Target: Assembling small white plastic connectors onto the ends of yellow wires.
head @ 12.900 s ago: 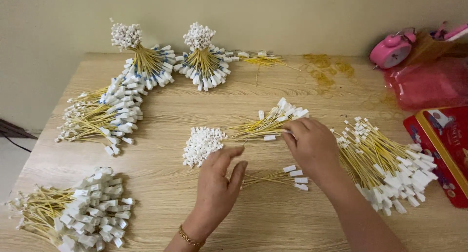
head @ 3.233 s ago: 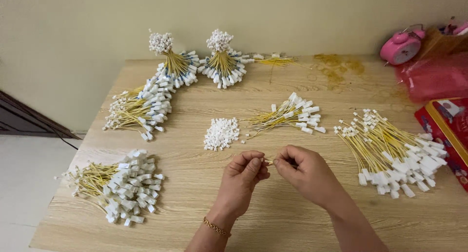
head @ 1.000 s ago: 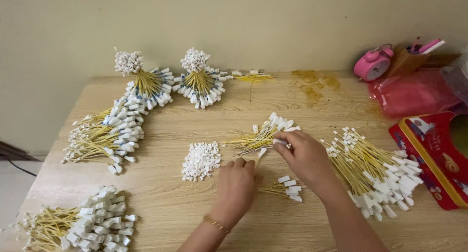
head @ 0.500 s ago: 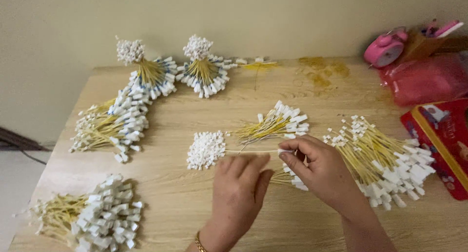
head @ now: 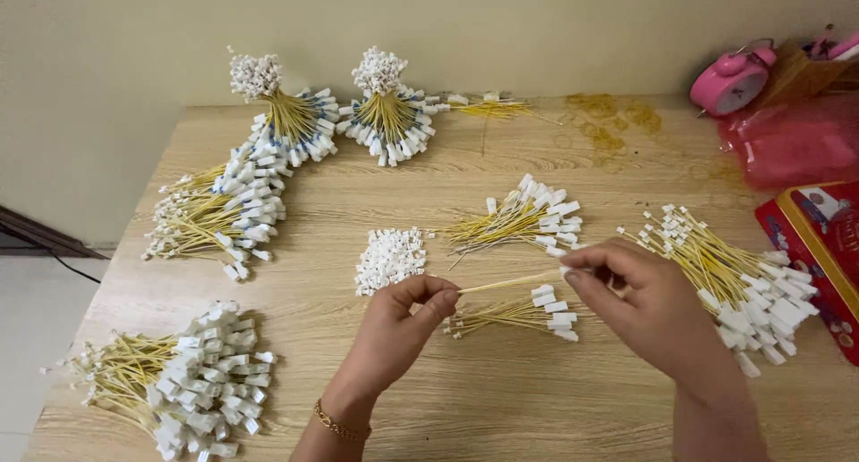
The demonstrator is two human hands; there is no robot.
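I see both hands pinching one yellow wire (head: 510,283): left hand (head: 398,323) at its bare end, right hand (head: 640,305) at its white end. I think a white cap from the pile (head: 389,258) has to go on next.

Red box (head: 819,238) cut by right edge, wire bundle (head: 170,381) by bottom, connector details too small

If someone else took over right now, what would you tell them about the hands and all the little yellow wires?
Left hand pinches one end of a yellow wire; right hand pinches the other end, above the table.
Under it lies a small wire bunch; loose white caps sit to the left.
Big bundle lies right; more bundles along the left and back.
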